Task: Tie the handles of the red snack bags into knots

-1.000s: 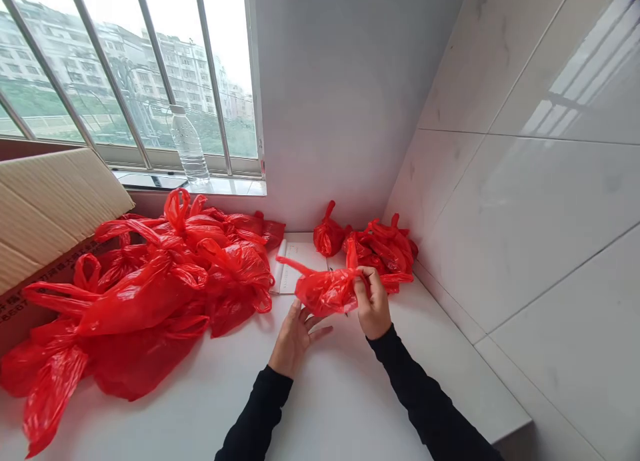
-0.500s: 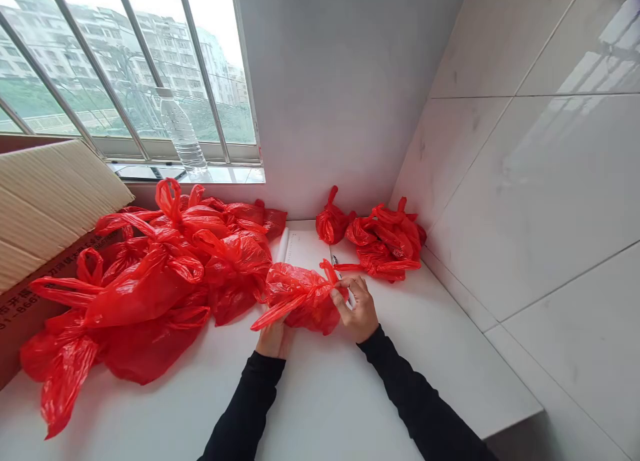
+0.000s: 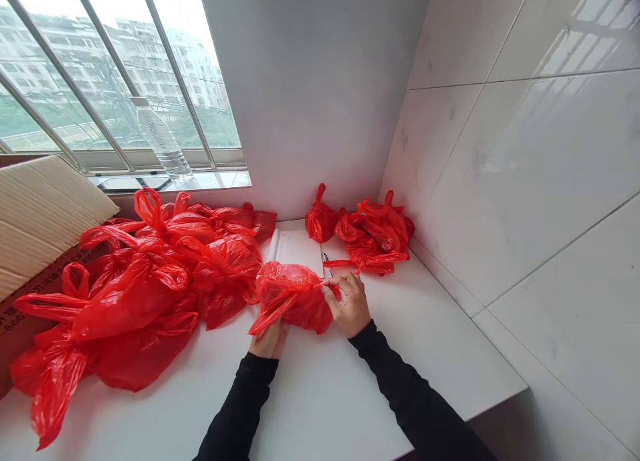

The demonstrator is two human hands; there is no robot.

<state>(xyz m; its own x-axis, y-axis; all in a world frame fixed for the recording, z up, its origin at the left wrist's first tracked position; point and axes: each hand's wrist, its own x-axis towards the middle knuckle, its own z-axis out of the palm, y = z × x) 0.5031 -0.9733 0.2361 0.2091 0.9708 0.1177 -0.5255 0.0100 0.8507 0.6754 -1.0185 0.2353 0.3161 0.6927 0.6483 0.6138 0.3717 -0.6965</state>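
While two hands meet over the white tabletop [image 3: 320,394], held bag [image 3: 295,298]: one, red, between them.
Left hand [image 3: 269,340]: one, under the bag; fingers hidden, openness cannot be told.
Right hand [image 3: 353,306]: one, thumb and fingertips pinching the bag's plastic.
Notebook [image 3: 297,248]: one, near edge blocked by the bag; pen [image 3: 326,260] beside it, one.
Red heaps: two, left [image 3: 135,294] and right [image 3: 377,231], bags uncountable.
Bottle [image 3: 163,141], carton [image 3: 50,208]: one each.
Change: a second earlier, the left fingers showed spread; now the bag covers them.
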